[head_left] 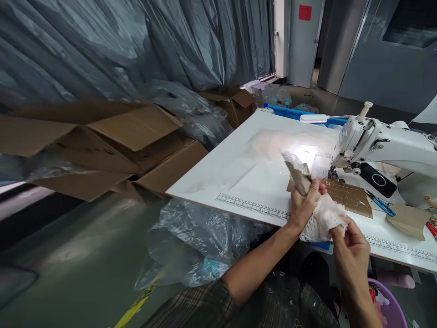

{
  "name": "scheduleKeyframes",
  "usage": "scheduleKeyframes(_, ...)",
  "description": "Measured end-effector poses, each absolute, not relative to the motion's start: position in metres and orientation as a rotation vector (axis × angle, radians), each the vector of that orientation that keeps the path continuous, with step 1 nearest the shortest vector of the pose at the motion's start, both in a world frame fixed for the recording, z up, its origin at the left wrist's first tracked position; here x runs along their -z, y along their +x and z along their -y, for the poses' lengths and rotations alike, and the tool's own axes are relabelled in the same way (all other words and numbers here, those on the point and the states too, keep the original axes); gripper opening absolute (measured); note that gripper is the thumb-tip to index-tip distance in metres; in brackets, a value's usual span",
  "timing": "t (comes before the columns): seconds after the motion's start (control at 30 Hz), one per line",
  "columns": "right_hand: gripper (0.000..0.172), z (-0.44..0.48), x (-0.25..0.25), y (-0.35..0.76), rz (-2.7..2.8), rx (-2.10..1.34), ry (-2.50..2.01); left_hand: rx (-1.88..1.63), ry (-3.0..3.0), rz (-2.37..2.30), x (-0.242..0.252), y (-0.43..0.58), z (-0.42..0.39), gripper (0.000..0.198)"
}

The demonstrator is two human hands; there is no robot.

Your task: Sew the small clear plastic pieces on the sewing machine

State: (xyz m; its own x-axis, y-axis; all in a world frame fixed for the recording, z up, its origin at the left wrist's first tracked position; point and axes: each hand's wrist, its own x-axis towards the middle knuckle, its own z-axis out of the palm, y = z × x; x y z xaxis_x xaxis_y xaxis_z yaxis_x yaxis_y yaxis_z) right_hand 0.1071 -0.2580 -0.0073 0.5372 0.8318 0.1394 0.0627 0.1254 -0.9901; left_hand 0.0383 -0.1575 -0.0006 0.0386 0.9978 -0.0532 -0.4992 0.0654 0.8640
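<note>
Two bare hands hold up a white lacy cloth at the front edge of the table, bunched between them. The right hand pinches its lower side between thumb and fingertips, a narrow grip that seems meant to control one spot of soft, loose stuff. The left hand has its fingers closed round a crumpled tan piece, which sticks up past the thumb; whether those fingers also clamp the cloth, I cannot tell. Held this close to the body, the cloth is probably easier to see and turn. Just beyond lies a brown sheet, flat below the needle end of the sewing machine, where a bright patch of light falls, likely to help the eye there. Blue-handled scissors rest at the sheet's right end, presumably for quick reach, with another tan piece beside them. A printed ruler follows the near edge of the white table, handy for measuring. Farther out, clear plastic bags and open cardboard boxes sit off the table, perhaps to spare its surface.
</note>
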Motion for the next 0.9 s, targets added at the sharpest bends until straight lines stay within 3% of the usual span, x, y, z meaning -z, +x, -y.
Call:
scheduleKeyframes(0.2, 0.04, 0.219, 0.001, 0.111, 0.676, -0.365, -1.321, -1.174, 0.771, -0.669, 0.015, 0.049, 0.177, 0.057)
scheduleKeyframes(0.3, 0.033, 0.214, 0.004, 0.119, 0.837, -0.252, -1.437, -1.065, 0.822, -0.428, 0.017, 0.047, 0.181, 0.08)
scheduleKeyframes(0.37, 0.026, 0.215, 0.004, 0.125, 1.018, -0.222, -1.507, -1.008, 0.876, -0.389, 0.017, 0.044, 0.182, 0.085)
scheduleKeyframes(0.53, 0.028, 0.229, -0.006, 0.138, 1.409, -0.355, -1.554, -0.987, 0.788, -0.499, 0.016, 0.042, 0.184, 0.069)
scheduleKeyframes(0.73, 0.038, 0.241, -0.015, 0.141, 1.513, -0.785, -1.464, -1.004, 0.698, -0.651, 0.007, 0.044, 0.179, 0.058)
scheduleKeyframes(0.9, 0.034, 0.222, -0.008, 0.175, 1.488, -0.669, -1.456, -1.042, 0.52, -0.771, -0.001, 0.044, 0.162, 0.055)
